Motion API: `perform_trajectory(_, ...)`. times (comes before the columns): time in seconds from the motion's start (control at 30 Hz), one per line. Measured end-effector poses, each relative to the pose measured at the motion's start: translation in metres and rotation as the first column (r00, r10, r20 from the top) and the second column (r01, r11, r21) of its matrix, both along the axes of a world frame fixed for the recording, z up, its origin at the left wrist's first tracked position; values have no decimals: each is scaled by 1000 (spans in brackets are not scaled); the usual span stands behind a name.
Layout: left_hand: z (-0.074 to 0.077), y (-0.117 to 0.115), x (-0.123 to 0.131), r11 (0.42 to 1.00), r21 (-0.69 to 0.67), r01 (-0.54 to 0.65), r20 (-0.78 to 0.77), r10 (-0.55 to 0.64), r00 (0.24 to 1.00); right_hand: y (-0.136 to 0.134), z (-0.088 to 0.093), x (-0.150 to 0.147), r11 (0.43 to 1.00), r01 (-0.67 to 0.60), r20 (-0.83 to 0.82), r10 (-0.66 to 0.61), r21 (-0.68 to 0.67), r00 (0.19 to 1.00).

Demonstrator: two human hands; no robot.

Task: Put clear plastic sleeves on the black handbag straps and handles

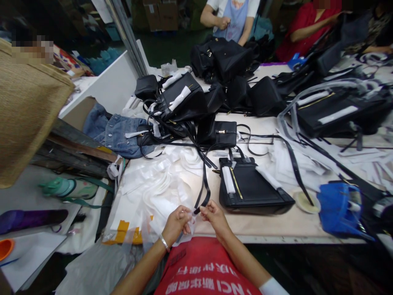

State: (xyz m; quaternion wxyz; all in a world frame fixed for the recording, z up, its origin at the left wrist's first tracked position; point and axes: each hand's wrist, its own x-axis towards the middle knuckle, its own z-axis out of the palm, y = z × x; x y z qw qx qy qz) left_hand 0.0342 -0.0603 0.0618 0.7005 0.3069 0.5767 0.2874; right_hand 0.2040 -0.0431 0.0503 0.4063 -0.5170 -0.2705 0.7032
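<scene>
At the table's front edge my two hands are close together. My right hand (212, 214) pinches the end of a black strap (206, 190), which runs back toward the pile of bags. The fingers of my left hand (178, 223) are closed on a small piece of clear plastic wrap (192, 223) beside the strap's end. Just right of my hands lies a black handbag (256, 186) with a gold zipper and white wrapping on its edges. Left of the strap, thin white wrapping sheets (162, 184) are heaped.
Several black bags (187, 98) are piled across the back. A denim jacket (119, 133) lies at left. On the right are a blue container (339, 209) and a round pale dish (307, 202). Across the table, a person in an apron (235, 18) stands behind a bag.
</scene>
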Motion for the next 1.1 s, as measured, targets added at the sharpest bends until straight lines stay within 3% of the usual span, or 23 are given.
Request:
perform_trajectory(0.27, 13, 5, 1, 979, -110, 174, 14, -173, 985, 2, 3, 2, 997, 78, -2, -78, -21, 997)
perform_trajectory(0.57, 10, 10, 11, 987, -99, 126, -23, -128, 991, 4, 1, 5, 999, 37, 29, -37, -3, 999)
perform_trajectory(0.87, 20, 19, 10, 977, 65, 204, -282, -178, 943, 2, 2, 0, 999, 41, 19, -41, -5, 999)
perform_trajectory(1.1, 22, 26, 19, 983, 148, 112, -291, -65, 954, 2, 9, 3, 995, -74, -107, 66, -66, 992)
